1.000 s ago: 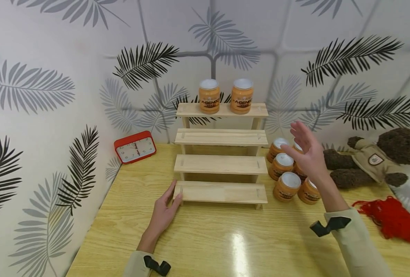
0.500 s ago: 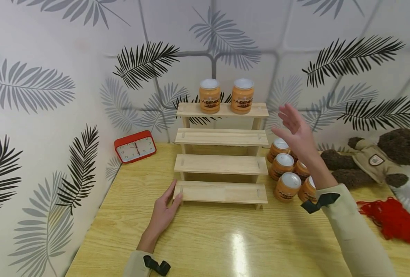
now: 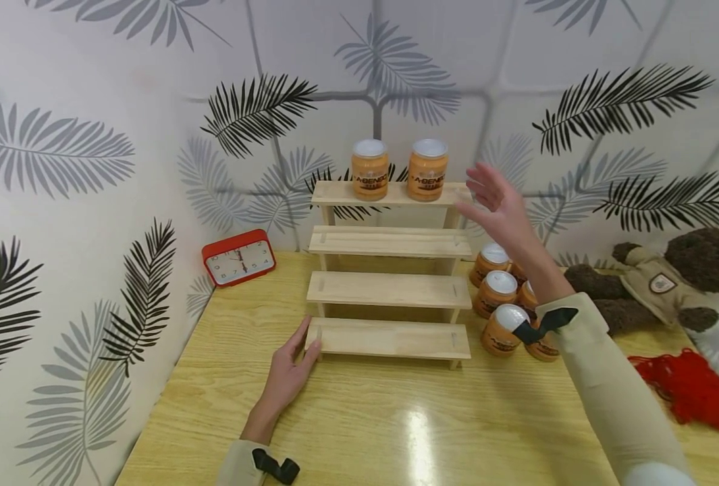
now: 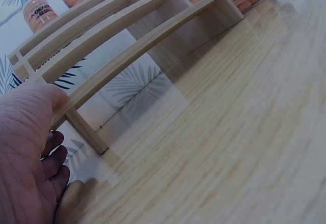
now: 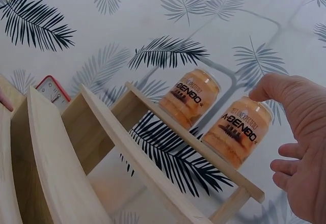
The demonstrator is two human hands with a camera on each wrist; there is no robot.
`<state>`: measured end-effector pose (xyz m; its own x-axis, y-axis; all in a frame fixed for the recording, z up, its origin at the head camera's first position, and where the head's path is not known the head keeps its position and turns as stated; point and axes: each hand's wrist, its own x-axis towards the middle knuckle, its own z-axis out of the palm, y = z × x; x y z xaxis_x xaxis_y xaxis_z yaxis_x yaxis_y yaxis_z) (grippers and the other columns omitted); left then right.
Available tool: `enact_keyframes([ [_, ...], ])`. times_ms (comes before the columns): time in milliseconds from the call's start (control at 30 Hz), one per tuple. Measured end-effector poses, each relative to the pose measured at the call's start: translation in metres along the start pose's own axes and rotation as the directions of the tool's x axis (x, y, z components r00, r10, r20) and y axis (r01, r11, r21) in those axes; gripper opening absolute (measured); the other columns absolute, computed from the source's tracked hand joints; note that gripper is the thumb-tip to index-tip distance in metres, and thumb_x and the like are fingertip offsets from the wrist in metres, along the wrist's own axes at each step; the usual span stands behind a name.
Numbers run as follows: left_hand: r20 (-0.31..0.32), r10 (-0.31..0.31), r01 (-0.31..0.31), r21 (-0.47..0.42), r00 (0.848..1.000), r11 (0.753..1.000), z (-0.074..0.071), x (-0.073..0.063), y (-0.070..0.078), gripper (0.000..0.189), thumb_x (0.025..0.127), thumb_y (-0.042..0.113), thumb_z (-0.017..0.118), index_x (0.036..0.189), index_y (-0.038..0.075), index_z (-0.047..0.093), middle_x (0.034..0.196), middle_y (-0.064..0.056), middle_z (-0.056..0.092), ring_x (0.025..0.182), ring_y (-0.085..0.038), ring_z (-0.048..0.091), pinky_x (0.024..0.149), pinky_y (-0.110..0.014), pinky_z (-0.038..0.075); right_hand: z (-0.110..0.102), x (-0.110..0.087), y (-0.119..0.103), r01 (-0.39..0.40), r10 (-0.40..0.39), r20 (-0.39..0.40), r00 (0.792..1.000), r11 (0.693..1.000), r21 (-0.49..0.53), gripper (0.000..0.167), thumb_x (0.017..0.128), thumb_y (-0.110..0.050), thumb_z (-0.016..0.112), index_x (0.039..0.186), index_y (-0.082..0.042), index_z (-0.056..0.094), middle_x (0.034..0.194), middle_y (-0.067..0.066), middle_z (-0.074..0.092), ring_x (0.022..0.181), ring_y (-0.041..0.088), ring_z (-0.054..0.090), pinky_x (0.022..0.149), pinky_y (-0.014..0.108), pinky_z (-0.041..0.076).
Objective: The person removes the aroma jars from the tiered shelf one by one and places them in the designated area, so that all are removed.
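Observation:
A four-tier wooden display rack (image 3: 389,289) stands on the table against the wall. My left hand (image 3: 287,368) grips the left end of its lowest board; in the left wrist view the thumb lies on top and the fingers curl below. Two orange jars with pale lids, a left jar (image 3: 370,170) and a right jar (image 3: 428,170), stand upright on the top board. My right hand (image 3: 501,212) is raised beside the rack's top right end, thumb and fingers spread, holding nothing. In the right wrist view it is close to the right jar (image 5: 239,132), apparently without touching it.
Several more orange jars (image 3: 496,293) stand on the table right of the rack, partly behind my right forearm. A red clock (image 3: 239,258) sits at the left by the wall. A brown teddy bear (image 3: 657,283) and red yarn (image 3: 693,391) lie at the right.
My right hand has moved up and to the left, from above the jars on the table to beside the top board. The left hand has stayed on the rack.

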<state>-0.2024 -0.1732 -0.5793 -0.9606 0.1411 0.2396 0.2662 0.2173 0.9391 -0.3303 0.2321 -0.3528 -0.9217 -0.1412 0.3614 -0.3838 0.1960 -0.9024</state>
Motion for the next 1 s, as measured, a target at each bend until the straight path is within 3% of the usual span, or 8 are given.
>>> enact_keyframes([
  [467, -0.016, 0.014, -0.014, 0.009, 1.0, 1.0, 0.001, 0.0, -0.001, 0.061, 0.108, 0.014, 0.06, 0.162, 0.003, 0.035, 0.164, -0.02, 0.037, 0.15, -0.029, 0.037, 0.121, -0.049, 0.03, 0.015, 0.039, -0.007, -0.064, 0.06, 0.093, 0.994, 0.997, 0.043, 0.092, 0.095, -0.016, 0.078, 0.167, -0.009, 0.022, 0.167, 0.015, 0.034, 0.152, 0.033, 0.035, 0.126, 0.043, 0.029],
  [567, -0.013, 0.009, -0.009, 0.007, 1.0, 1.0, 0.001, -0.001, 0.015, 0.06, 0.108, 0.011, 0.06, 0.161, 0.002, 0.035, 0.163, -0.024, 0.037, 0.15, -0.031, 0.036, 0.121, -0.05, 0.03, 0.02, 0.046, -0.006, -0.063, 0.06, 0.108, 0.992, 0.998, 0.028, 0.093, 0.093, -0.018, 0.079, 0.167, -0.01, 0.023, 0.166, 0.015, 0.035, 0.151, 0.033, 0.036, 0.126, 0.045, 0.03],
  [667, -0.011, -0.005, 0.005, 0.012, 1.0, 1.0, 0.001, -0.001, 0.02, 0.06, 0.108, 0.009, 0.059, 0.161, 0.001, 0.034, 0.162, -0.027, 0.035, 0.15, -0.033, 0.035, 0.12, -0.05, 0.029, 0.025, 0.051, -0.002, -0.048, 0.046, 0.113, 0.993, 0.999, 0.017, 0.093, 0.093, -0.019, 0.081, 0.167, -0.012, 0.025, 0.164, 0.016, 0.038, 0.148, 0.034, 0.04, 0.124, 0.046, 0.034],
  [833, -0.019, 0.004, -0.004, 0.024, 1.0, 1.0, 0.002, 0.001, -0.001, 0.061, 0.108, 0.013, 0.059, 0.162, 0.003, 0.033, 0.164, -0.021, 0.036, 0.151, -0.03, 0.036, 0.121, -0.049, 0.029, 0.033, 0.058, 0.004, -0.026, 0.024, 0.116, 0.993, 1.0, 0.013, 0.09, 0.092, -0.016, 0.082, 0.165, -0.014, 0.029, 0.157, 0.014, 0.045, 0.141, 0.032, 0.049, 0.116, 0.043, 0.044],
  [1000, -0.014, 0.005, -0.004, 0.032, 1.0, 0.999, 0.001, 0.0, -0.002, 0.061, 0.108, 0.017, 0.06, 0.163, 0.006, 0.035, 0.164, -0.015, 0.038, 0.151, -0.025, 0.037, 0.121, -0.042, 0.031, 0.039, 0.062, 0.006, -0.007, 0.008, 0.104, 0.995, 1.0, -0.006, 0.085, 0.093, -0.014, 0.081, 0.162, -0.014, 0.032, 0.149, 0.014, 0.05, 0.133, 0.03, 0.054, 0.107, 0.039, 0.051],
])
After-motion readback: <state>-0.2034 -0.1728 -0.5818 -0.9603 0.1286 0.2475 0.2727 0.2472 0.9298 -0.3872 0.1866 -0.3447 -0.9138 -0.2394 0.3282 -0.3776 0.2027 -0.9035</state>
